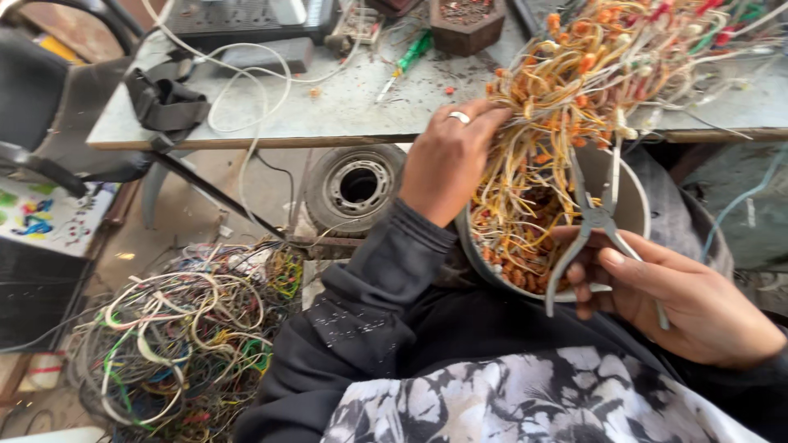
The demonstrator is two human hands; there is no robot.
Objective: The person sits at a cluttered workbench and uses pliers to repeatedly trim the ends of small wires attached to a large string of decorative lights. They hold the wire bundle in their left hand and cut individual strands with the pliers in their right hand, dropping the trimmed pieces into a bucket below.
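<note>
the left hand, ringed and bent at the wrist, clutches a bundle of thin yellow and orange wires trailing off the grey workbench into a round grey bowl in the lap. the right hand, palm up, holds metal pliers with handles spread.

Tangled bundle of yellow, orange and white wires is hanging from the tabletop into the round grey bowl; bare metal pliers are resting open over it.
</note>
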